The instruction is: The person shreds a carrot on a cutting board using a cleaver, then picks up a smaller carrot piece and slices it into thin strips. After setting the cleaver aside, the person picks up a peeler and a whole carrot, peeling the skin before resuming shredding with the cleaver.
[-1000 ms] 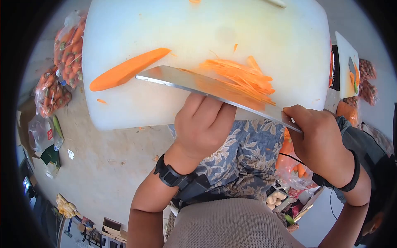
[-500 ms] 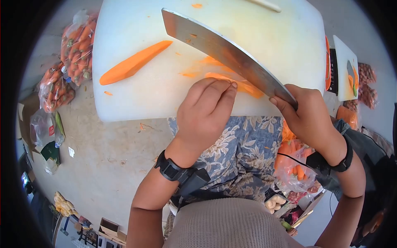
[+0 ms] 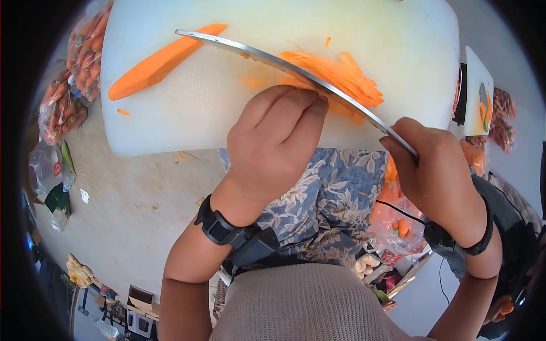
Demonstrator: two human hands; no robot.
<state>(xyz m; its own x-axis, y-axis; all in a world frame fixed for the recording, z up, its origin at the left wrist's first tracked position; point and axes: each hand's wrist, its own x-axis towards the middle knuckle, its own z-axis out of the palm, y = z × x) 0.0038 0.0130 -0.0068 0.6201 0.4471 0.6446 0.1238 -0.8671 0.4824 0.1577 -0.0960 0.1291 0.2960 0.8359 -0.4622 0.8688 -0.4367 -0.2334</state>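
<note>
My right hand is wrapped round the handle end of a wide kitchen knife, its blade seen nearly spine-on. The blade slants across a white cutting board. Against its near side rest the bent, pressed-together fingers of my left hand, over carrot slices that they partly hide. Beyond the blade spreads a pile of thin carrot shreds. A peeled carrot lies on the board's left, its far end close to the knife tip in view.
Bags of carrots stand on the floor at left. At right is another cutting board with a knife on it. An open bag of carrots sits beside my right leg. Another person's dark sleeve shows at lower right.
The knife has turned from showing its broad face to nearly spine-on, uncovering the shreds behind it. My left hand still presses on the slices. The whole view has shifted slightly.
</note>
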